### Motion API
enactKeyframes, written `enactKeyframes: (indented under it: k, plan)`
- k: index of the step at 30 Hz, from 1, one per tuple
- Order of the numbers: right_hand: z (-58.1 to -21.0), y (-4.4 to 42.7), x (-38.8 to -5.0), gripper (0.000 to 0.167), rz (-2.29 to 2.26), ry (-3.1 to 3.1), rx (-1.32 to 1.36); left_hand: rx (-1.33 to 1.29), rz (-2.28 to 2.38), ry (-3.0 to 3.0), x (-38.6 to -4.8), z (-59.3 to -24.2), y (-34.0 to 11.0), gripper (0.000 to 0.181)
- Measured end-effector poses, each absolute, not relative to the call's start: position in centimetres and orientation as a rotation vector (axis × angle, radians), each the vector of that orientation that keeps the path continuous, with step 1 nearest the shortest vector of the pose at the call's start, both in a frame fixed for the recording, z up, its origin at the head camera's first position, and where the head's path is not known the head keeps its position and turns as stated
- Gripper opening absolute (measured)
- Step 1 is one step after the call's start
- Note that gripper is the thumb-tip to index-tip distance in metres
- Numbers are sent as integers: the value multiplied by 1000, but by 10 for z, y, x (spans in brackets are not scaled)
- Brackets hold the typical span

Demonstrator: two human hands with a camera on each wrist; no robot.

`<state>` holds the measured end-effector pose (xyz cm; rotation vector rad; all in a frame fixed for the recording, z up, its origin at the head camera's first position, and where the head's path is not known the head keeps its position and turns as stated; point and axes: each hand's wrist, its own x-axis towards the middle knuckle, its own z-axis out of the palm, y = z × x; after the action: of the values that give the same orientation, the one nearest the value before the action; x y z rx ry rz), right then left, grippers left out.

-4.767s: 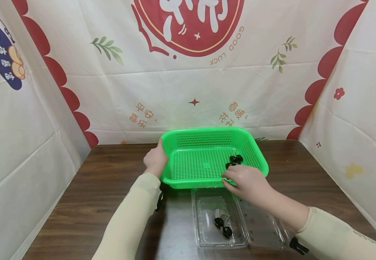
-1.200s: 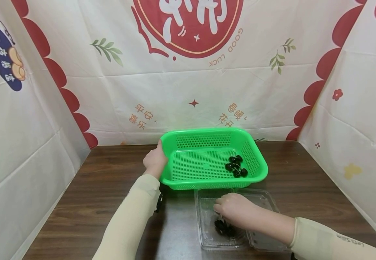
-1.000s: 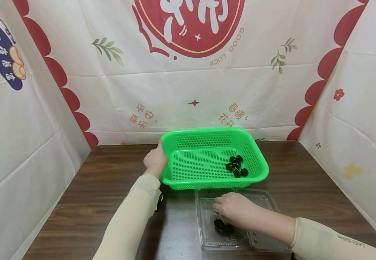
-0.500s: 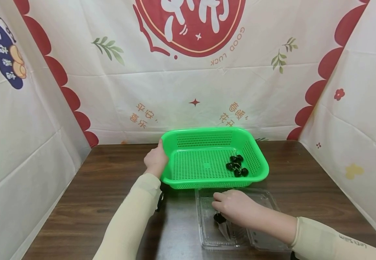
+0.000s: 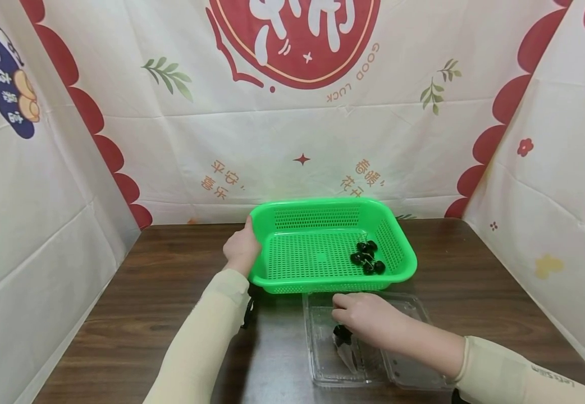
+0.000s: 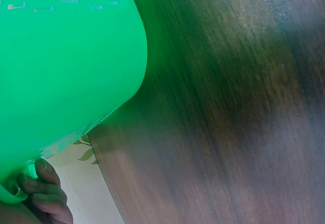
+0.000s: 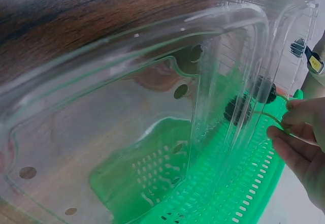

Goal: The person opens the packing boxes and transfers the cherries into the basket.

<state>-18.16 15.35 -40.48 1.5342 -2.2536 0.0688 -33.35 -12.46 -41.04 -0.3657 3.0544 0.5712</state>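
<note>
A green perforated plastic basket [image 5: 318, 285] stands toward the back of the table. My left hand [image 5: 242, 247] grips its left rim; in the left wrist view the fingers [image 6: 48, 201] curl around the rim. Several dark cherries [image 5: 368, 259] lie in the basket's right part. In front, over a clear plastic clamshell box [image 5: 318, 367], my right hand [image 5: 370, 318] pinches thin green stems between thumb and fingertips. Two dark cherries [image 7: 237, 111] hang from those stems in the right wrist view; in the head view the cherries [image 5: 342, 334] show just below the fingers.
The box's clear lid [image 5: 411, 306] lies folded out to the right, partly under the right forearm. Dark wooden table [image 5: 161, 292] surrounds both containers. A printed white cloth [image 5: 292, 129] hangs behind and on both sides.
Earlier my right hand was over the basket's front right, then came down to the box. Over the last second it pinched the stems and lifted the cherries slightly. My left hand has stayed in place.
</note>
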Motion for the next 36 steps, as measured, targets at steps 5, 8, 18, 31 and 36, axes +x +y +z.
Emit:
enactKeyframes:
  k: [5,8,18,31,36]
  plan:
    - [-403,155,-182,33,133,-2200,1545,-367,573,3046,-334,-410,-126,77]
    - [-404,156,-183,29,159,-2162,1554,-366,574,3046,-334,-411,-126,77]
    - [-403,156,-185,14,294,-2020,1580,-372,575,3048,-334,-411,-126,78]
    - [-393,158,-188,37,328,-1949,1491,-374,590,3058,-333,-410,-125,77]
    - [-389,161,-192,35,339,-1940,1462,-373,586,3054,-333,-410,-125,77]
